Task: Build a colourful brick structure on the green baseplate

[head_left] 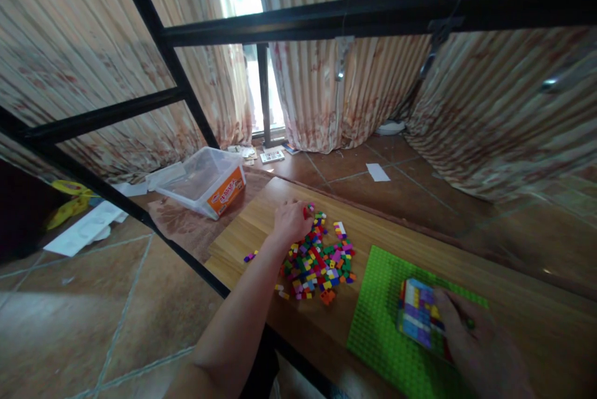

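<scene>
A wooden table runs from the centre to the lower right, over a brown tiled floor. Behind it hang pleated, patterned curtains, with bright light in a gap between them. Black metal bars cross the view. Left of the table, a clear tub with an orange label sits on a brown rug, near loose papers.

On the table, loose bricks in many colours form 1 pile; to its right lies a green baseplate with 1 block-like build on it. The left hand reaches to the pile's far left edge, fingers curled down by a red brick; whether they grip it is unclear. The right hand, blurred, is at the build's right side, a small green brick by its fingers; its grip cannot be told.
</scene>
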A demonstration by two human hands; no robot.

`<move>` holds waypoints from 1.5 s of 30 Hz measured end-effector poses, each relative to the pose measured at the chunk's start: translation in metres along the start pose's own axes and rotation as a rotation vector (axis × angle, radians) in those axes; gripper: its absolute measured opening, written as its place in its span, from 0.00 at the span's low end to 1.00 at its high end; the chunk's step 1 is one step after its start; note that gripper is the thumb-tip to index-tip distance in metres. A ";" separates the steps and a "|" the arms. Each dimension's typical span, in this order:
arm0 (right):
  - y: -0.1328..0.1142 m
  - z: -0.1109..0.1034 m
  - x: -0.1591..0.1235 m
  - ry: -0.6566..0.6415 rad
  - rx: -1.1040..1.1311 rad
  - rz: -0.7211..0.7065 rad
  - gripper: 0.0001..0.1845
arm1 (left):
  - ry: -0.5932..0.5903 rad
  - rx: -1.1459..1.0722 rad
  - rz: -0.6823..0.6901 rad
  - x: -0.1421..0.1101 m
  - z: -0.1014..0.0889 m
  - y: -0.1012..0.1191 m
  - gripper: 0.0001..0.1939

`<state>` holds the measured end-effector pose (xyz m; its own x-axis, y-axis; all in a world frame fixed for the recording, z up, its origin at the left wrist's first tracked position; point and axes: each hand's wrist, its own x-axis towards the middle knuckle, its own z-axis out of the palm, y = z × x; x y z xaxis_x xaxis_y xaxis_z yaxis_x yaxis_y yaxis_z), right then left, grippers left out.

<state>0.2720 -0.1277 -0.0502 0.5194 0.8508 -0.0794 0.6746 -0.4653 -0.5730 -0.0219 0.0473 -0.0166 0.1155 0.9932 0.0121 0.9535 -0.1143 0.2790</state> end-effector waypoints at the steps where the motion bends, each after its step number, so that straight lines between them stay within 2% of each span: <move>1: 0.001 0.001 0.000 0.005 0.002 -0.011 0.33 | 0.000 0.004 0.006 0.001 0.001 0.001 0.18; 8: -0.007 0.002 -0.006 0.067 0.012 -0.072 0.32 | -0.011 0.050 -0.023 0.004 0.000 0.004 0.16; 11: -0.014 -0.002 -0.008 0.085 0.108 -0.041 0.33 | -0.037 0.068 -0.045 0.006 -0.001 0.006 0.18; 15: -0.019 -0.007 -0.008 0.113 0.258 0.013 0.32 | -0.074 0.088 -0.003 0.009 -0.006 0.008 0.21; 20: -0.021 -0.011 -0.008 0.128 0.294 0.023 0.32 | -0.139 0.094 0.000 0.008 -0.009 0.008 0.24; 28: -0.022 -0.016 -0.007 0.112 0.284 0.069 0.30 | -0.149 0.079 -0.002 0.003 -0.007 0.012 0.17; 33: -0.019 -0.014 -0.005 0.137 0.283 0.084 0.30 | -0.095 0.065 0.041 0.002 -0.009 0.011 0.16; 36: -0.017 -0.013 -0.005 0.202 0.339 0.073 0.28 | -0.002 -0.101 0.108 0.004 -0.010 0.004 0.16; 39: -0.019 -0.015 -0.007 0.370 0.465 0.023 0.26 | 0.078 -0.467 0.214 0.001 -0.008 0.004 0.16; 42: -0.026 -0.017 -0.009 0.496 0.617 -0.040 0.22 | 0.003 -0.823 0.311 -0.015 0.001 0.025 0.17; 45: -0.033 -0.017 -0.013 0.446 0.736 -0.067 0.19 | -0.126 -1.056 0.354 -0.044 0.014 0.062 0.14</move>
<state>0.2516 -0.1276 -0.0160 0.7523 0.6235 0.2128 0.2795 -0.0096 -0.9601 0.0359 -0.0036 -0.0132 0.4177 0.8922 0.1717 0.1536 -0.2556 0.9545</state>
